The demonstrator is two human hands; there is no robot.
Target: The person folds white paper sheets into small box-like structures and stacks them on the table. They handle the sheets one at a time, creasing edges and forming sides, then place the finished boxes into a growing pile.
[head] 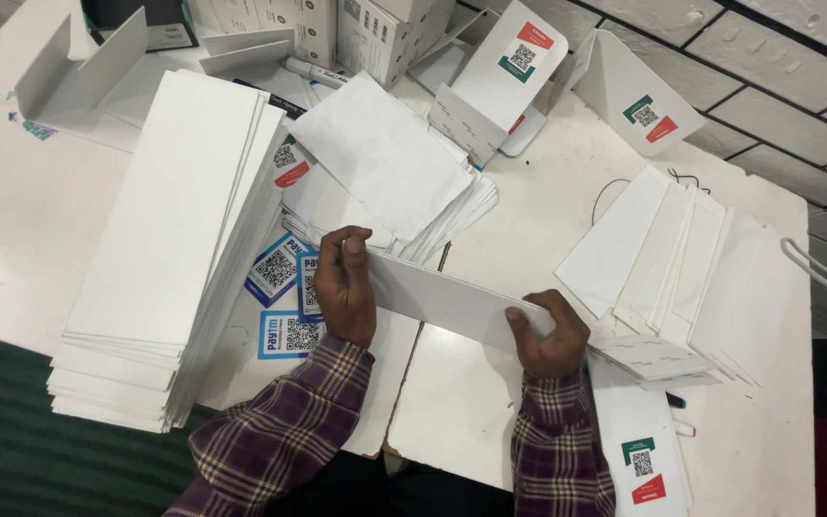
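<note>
Both hands grip one long white card strip [442, 302] above the white table [11, 239]: the left hand [345, 287] is closed around its end at 9 o'clock, and the right hand [549, 335] pinches the other end at 3 o'clock, thumb on top. At 9 o'clock from the left hand sits a tall stack of white strips [160, 258], with blue code stickers [279, 270] just beside that hand. At 2 o'clock from the right hand lies a fanned pile of folded white cards [691, 268].
</note>
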